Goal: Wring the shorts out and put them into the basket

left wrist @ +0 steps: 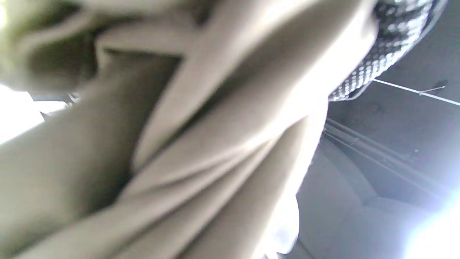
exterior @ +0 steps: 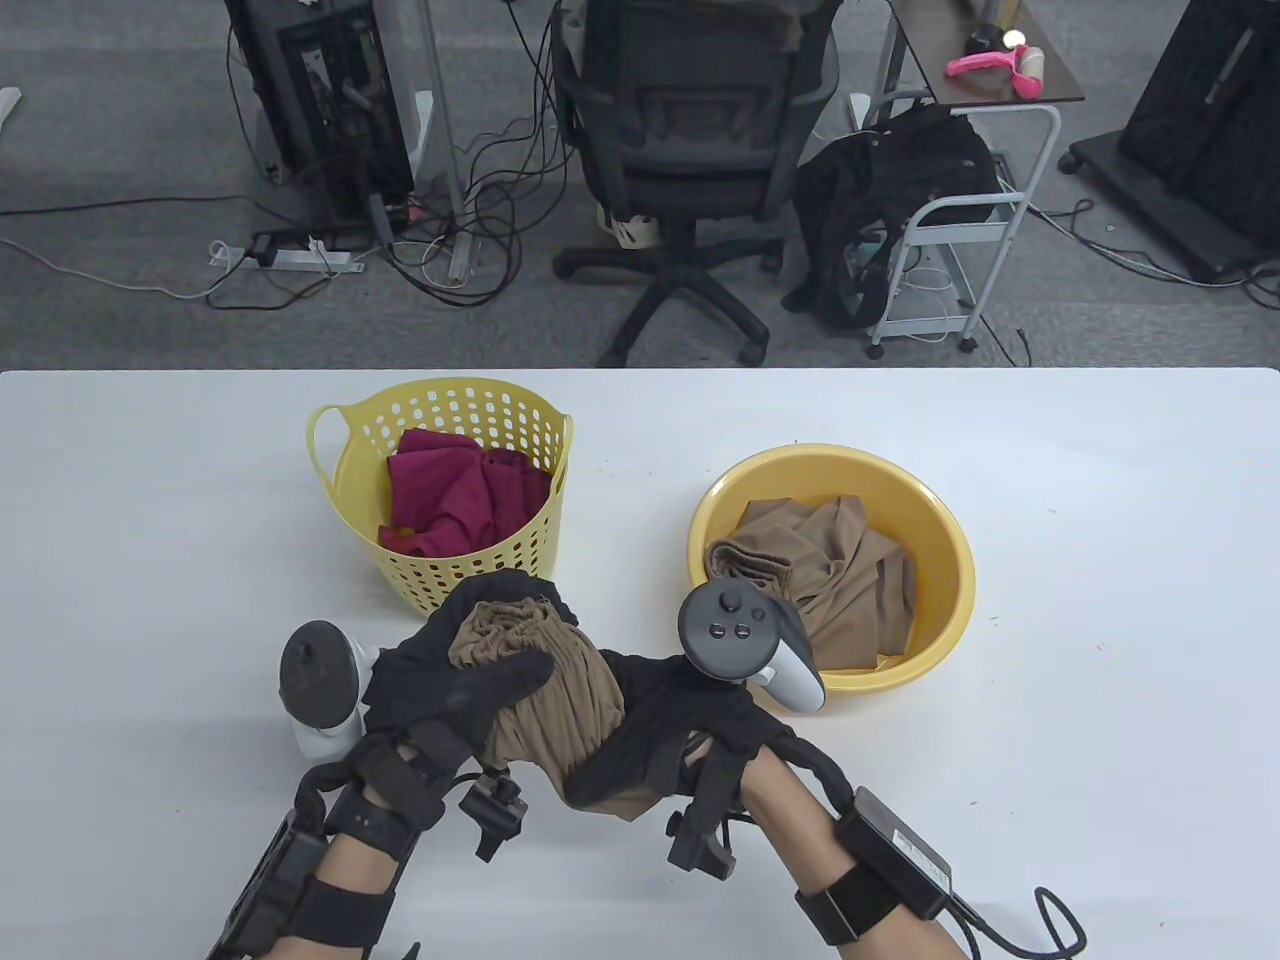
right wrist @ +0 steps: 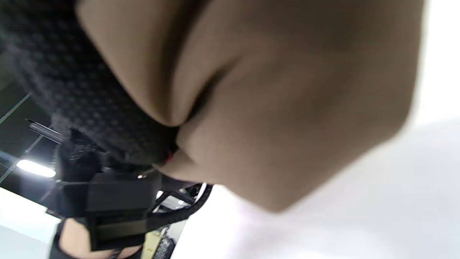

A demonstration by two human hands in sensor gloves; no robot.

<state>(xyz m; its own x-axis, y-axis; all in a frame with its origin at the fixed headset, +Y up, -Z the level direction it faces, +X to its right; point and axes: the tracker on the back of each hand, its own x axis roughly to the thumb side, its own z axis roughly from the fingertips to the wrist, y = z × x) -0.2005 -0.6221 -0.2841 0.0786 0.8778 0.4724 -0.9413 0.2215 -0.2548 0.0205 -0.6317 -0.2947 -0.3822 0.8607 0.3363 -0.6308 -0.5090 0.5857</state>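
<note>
A: Step? 
B: Wringing — left hand [exterior: 470, 690] and right hand [exterior: 690, 720] are both gripping the tan shorts [exterior: 560, 700], holding them bunched above the surface.
A: Axis?
B: Running hand to hand, waistband end pointing away past the left fingers, other end at the right hand.
A: Next?
B: I'd guess counter-twisting, then carrying forward to the perforated basket [exterior: 345, 470] just beyond the left hand — not the basin [exterior: 950, 570].
</note>
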